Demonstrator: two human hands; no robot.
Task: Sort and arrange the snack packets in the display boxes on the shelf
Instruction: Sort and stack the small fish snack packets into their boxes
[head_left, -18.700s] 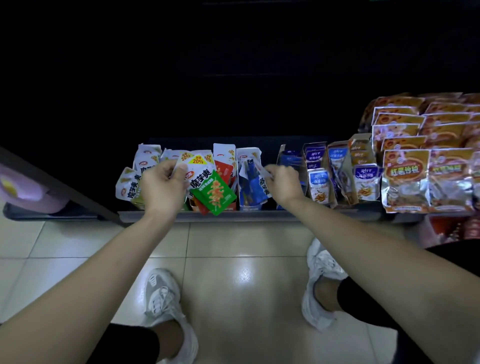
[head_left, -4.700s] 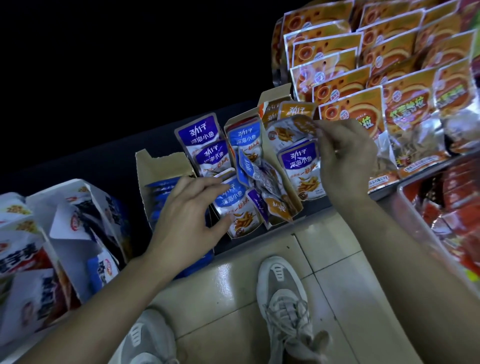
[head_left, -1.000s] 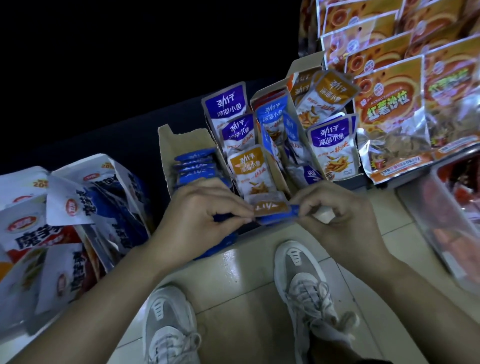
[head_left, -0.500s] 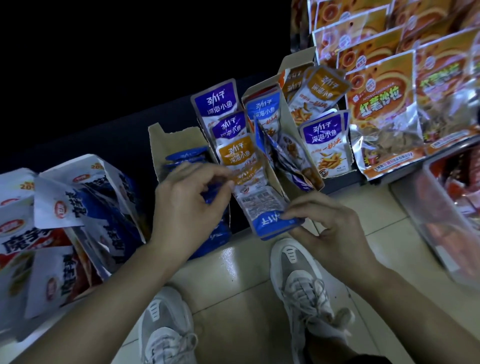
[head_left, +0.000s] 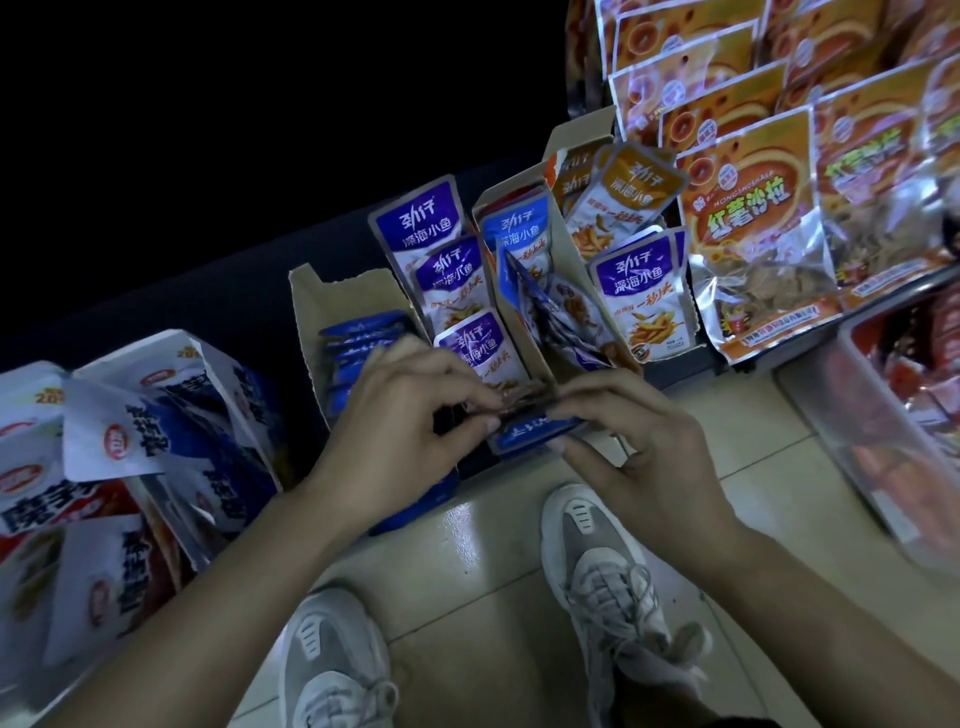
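Cardboard display boxes stand on a low shelf. My left hand (head_left: 410, 421) and my right hand (head_left: 628, 441) pinch a small stack of snack packets (head_left: 530, 421), blue one lowermost, flat at the shelf's front edge. Behind it stand purple fish-snack packets (head_left: 452, 275) in a row. The left box (head_left: 322, 296) holds blue packets (head_left: 363, 338) on edge. The middle box (head_left: 571, 270) holds a blue packet and tumbled ones. An orange packet (head_left: 623, 202) and a purple packet (head_left: 644, 296) stand to the right.
Large orange bags (head_left: 748, 223) hang in rows at the right. White, blue and red bags (head_left: 130, 447) crowd the left. A clear bin (head_left: 904, 415) of red packets sits low right. My two grey shoes (head_left: 597, 561) stand on the tiled floor below the shelf.
The packets in my hands have tipped from a slanted, face-up pose to lying flat. Both hands have closed in on the stack. The orange packet at the front of the purple row is gone.
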